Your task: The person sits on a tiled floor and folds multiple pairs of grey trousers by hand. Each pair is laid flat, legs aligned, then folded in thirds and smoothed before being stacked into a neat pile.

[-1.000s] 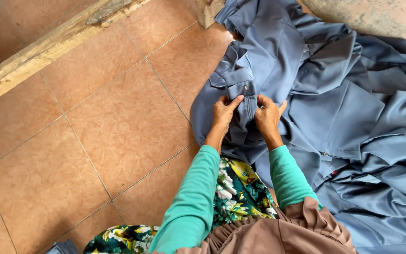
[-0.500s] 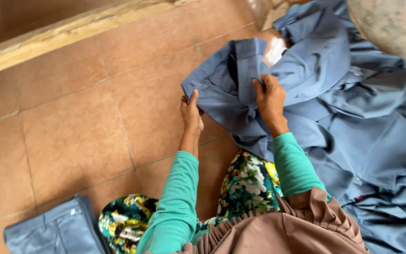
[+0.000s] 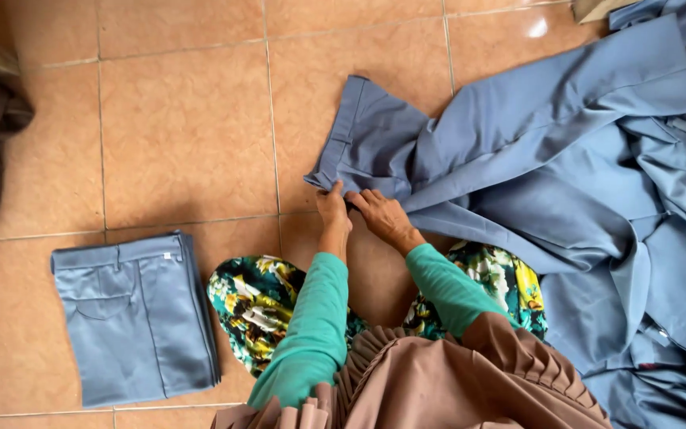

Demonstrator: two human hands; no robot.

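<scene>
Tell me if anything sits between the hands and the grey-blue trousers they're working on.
Nothing visible does: the left hand and right hand already touch the near edge of the grey-blue trousers spread on the tiled floor.

A folded grey-blue pair of trousers (image 3: 136, 318) lies near left; the loose grey-blue cloth garment (image 3: 375, 147) spreads centre, a grey-blue clothes heap (image 3: 645, 206) right.

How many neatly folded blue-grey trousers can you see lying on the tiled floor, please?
1: the folded trousers lie on the floor at lower left, beside the person's knee. The pair under both hands is still unfolded, and the heap at right may hide more.
</scene>
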